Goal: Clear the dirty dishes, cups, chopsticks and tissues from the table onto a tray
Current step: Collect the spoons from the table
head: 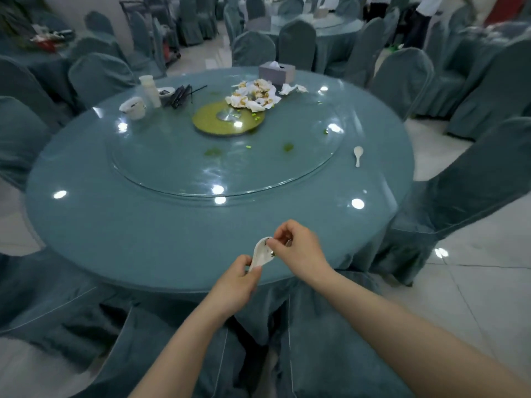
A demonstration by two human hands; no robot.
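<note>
Head view, one frame. Both hands low centre, over the near edge of the round table (120,242) at 6 o'clock. Left hand (234,285) pinches the lower end of a white spoon (260,254) between thumb and curled fingers; spoon bowl points up toward 1 o'clock from that grip. Right hand (296,248) sits just beside it at 2 o'clock, fingers curled, fingertips touching the spoon's upper rim where dark food bits stick. Cannot tell if the right hand pinches the spoon itself or only the scraps on it. Spoon lies between the two hands, above the tablecloth, apart from the table surface as far as seen.

Rest of the table: second white spoon (358,156) at 3 o'clock, lying flat outside the glass turntable (172,179). Pile of crumpled dirty tissues (255,96) at 12 o'clock, touching the yellow-green centre disc (209,119). One loose tissue (291,89) just beside the pile, near the grey tissue box (277,71) at 1 o'clock. At 10 to 11 o'clock: white bowl (132,107), stacked white cups (150,90), small dish (166,91), bundle of dark chopsticks (181,94), all close together. Green spills (212,151) dot the turntable. Covered chairs (97,73) ring the table.
</note>
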